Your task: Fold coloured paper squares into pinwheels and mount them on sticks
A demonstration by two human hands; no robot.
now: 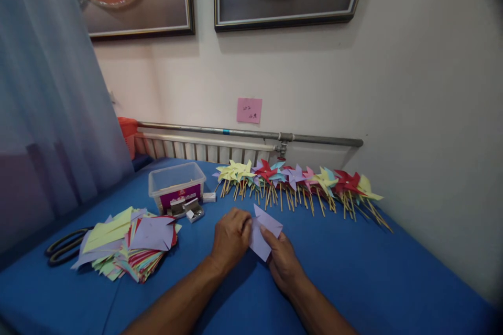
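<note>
A purple paper square [264, 236] with slits cut in from its corners is held up between my hands above the blue cloth. My right hand [283, 261] grips its right side, thumb on the front face. At its left edge, my left hand [232, 234] is closed with thumb and fingers pinched together, touching the paper; whether anything small is also between these fingers is hidden. To the left lies a pile of cut coloured paper sheets [151, 233], a purple one on top. Beyond my hands, finished paper pinwheels [294, 177] on thin wooden sticks lie in a row.
A clear plastic tub [176, 174] with a purple label stands behind the paper pile. Small open boxes [193, 210] sit in front of it. Dark-handled scissors [65, 246] lie partly under the paper at left. A metal pipe [220, 130] and radiator line the wall.
</note>
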